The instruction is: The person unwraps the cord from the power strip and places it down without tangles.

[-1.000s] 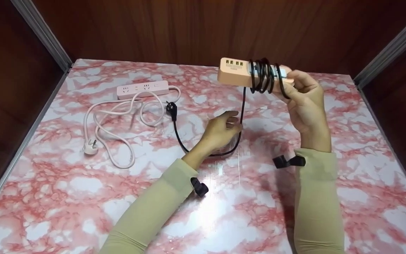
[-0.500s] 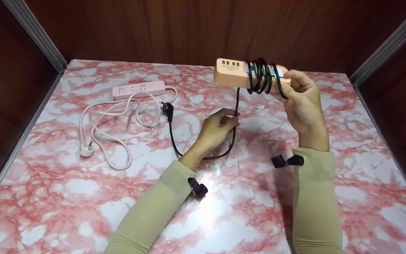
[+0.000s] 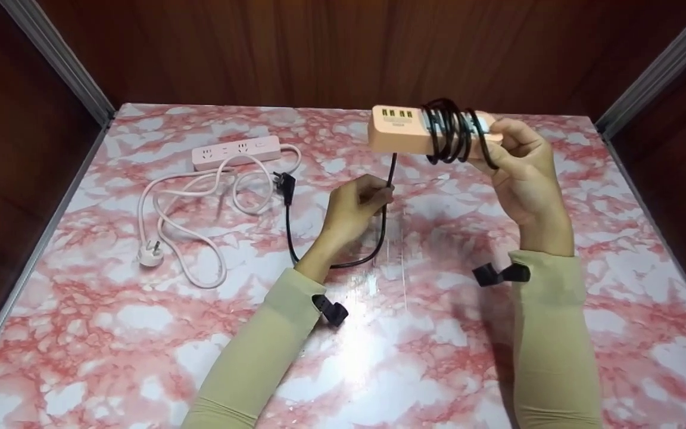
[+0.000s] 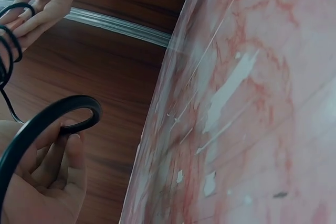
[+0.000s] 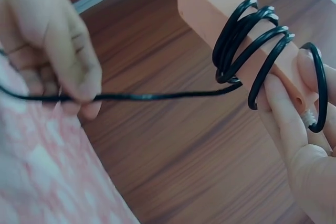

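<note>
An orange power strip point(image 3: 399, 132) is held up above the table by my right hand point(image 3: 527, 170), which grips its right end. Several turns of black cord point(image 5: 236, 43) wrap around the strip's middle, and one loop passes near the right fingers. Lower and to the left, my left hand point(image 3: 352, 208) pinches the cord between thumb and fingers; the right wrist view shows the cord running taut from there to the strip. Past the left hand the cord point(image 3: 367, 260) sags in a curve, ending at a black plug point(image 3: 285, 187) on the left.
A pink power strip point(image 3: 236, 152) lies at the back left of the marbled table point(image 3: 438, 357). Its pale cord point(image 3: 191, 229) sprawls in loose loops, with a white plug point(image 3: 150, 255) at its end. Dark wooden panels point(image 3: 343, 53) stand behind and at both sides.
My left hand has closed on the black cord and moved slightly left and up, drawing the cord at a slant. The orange strip stays raised in my right hand, shifted slightly right.
</note>
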